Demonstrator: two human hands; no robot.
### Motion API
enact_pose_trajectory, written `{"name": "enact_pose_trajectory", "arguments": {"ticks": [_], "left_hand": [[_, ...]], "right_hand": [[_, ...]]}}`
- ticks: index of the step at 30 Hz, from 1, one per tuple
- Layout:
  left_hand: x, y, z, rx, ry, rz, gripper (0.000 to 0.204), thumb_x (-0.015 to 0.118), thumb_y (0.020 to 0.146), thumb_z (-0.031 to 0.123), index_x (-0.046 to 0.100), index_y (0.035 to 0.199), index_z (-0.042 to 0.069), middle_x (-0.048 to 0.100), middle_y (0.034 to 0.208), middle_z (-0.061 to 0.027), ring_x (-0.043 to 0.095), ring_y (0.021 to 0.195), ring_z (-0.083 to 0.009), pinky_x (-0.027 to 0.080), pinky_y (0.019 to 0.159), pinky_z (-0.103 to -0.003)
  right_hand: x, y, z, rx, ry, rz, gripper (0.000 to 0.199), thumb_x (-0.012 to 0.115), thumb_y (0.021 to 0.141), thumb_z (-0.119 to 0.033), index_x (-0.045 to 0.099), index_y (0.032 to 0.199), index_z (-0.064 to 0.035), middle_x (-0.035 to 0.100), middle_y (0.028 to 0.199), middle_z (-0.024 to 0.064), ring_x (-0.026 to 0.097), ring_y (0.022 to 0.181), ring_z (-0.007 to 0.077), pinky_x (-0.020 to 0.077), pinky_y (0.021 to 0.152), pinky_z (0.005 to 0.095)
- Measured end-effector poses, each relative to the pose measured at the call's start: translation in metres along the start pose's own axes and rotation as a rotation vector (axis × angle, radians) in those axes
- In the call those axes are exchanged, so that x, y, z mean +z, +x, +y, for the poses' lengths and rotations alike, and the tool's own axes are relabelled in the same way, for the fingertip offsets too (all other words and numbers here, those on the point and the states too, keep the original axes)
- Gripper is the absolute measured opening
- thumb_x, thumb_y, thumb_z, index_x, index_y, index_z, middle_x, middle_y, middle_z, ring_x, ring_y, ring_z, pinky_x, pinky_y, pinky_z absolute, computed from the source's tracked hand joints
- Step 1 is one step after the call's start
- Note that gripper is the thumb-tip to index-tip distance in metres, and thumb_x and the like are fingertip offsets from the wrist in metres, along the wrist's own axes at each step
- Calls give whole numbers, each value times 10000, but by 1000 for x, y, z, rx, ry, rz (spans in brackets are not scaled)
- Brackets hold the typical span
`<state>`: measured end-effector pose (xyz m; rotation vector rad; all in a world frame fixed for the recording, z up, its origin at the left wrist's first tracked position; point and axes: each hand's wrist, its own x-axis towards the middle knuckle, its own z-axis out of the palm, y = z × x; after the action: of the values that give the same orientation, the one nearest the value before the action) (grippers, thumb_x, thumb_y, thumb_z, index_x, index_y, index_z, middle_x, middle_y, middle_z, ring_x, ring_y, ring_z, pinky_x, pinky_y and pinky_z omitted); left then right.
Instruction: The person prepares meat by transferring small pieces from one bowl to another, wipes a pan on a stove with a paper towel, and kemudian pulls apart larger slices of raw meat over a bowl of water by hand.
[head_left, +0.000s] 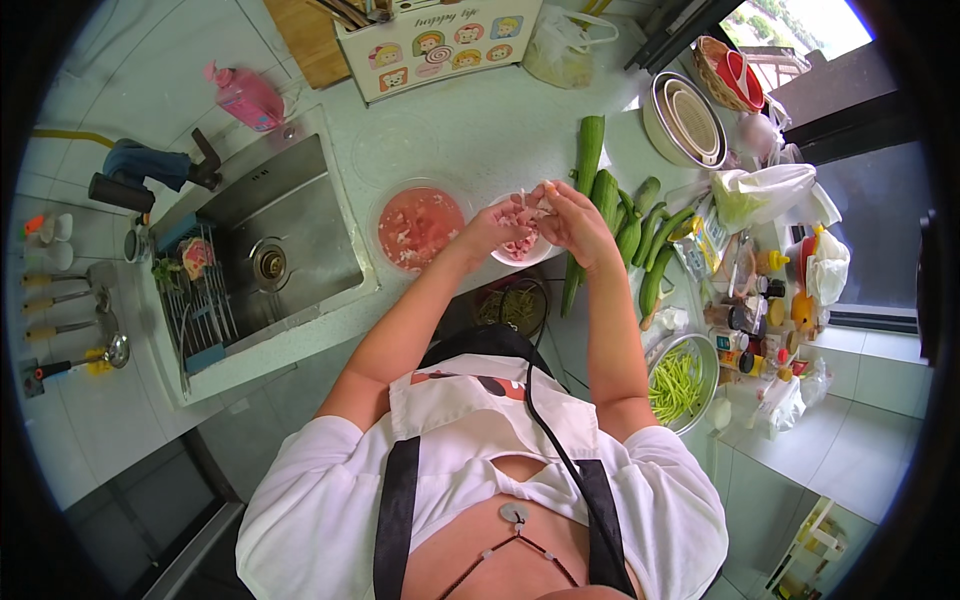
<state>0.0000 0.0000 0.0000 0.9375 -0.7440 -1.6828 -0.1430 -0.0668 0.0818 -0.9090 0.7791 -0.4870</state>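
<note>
My left hand [497,224] and my right hand [573,216] meet over a small white bowl [540,256] with pieces of raw pink meat [517,247]. Both hands pinch bits of that meat between their fingertips just above the bowl. Left of the bowl stands a clear bowl [417,229] filled with pinkish water and meat scraps. Long green cucumbers and gourds [600,190] lie on the counter right behind my right hand.
A steel sink [262,250] with a drain rack sits to the left, a pink bottle [246,96] behind it. A metal bowl of cut green beans [680,382] stands at the right, near several condiment bottles [750,320], stacked basins [686,122] and plastic bags.
</note>
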Motion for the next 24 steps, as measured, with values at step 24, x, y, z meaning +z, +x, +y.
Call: {"name": "enact_pose_trajectory", "arguments": {"ticks": [24], "left_hand": [[-6,-6,5,104,-384,167,166,482,822,70,564,959,24,583,949,-72,565,884,-156,456,802,-290]], "right_hand": [[-26,9,42,66,163,94,95,575,798,-93,561,888,-67,527,693,-32,344,465,13,259,385,140]]}}
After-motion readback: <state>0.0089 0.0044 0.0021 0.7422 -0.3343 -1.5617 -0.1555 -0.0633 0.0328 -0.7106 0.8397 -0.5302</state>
